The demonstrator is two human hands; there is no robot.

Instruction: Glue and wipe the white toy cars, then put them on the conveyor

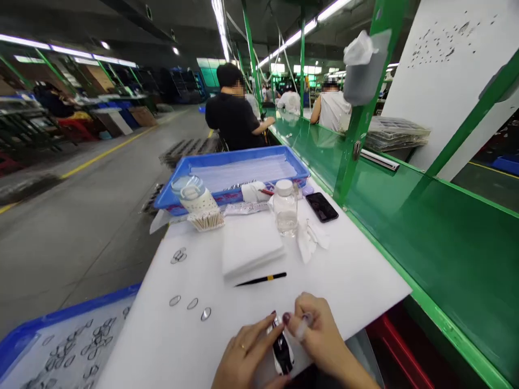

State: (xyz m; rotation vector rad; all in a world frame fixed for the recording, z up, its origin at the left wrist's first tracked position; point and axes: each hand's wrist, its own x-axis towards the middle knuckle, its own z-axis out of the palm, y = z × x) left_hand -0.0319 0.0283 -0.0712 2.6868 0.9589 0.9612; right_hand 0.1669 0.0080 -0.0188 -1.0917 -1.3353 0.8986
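Observation:
At the near edge of the white work mat point(357, 270), both my hands meet over a small black-and-white part point(283, 352). My left hand point(246, 356) curls around its left side and steadies it. My right hand point(322, 337) is closed in a pinch on a small pale object I cannot make out, pressed at the top of the part. Black tweezers with a yellow band point(261, 279) lie just beyond my hands. Three small oval metal pieces point(190, 306) lie in a row to the left.
A stack of white cloths point(249, 243), a clear bottle point(285, 208), a phone point(321, 206), cotton swabs point(206, 220) and a blue tray point(239, 170) stand farther back. Another blue tray of oval pieces point(68, 351) sits at near left. Green conveyor point(438, 243) runs right; other people work beyond.

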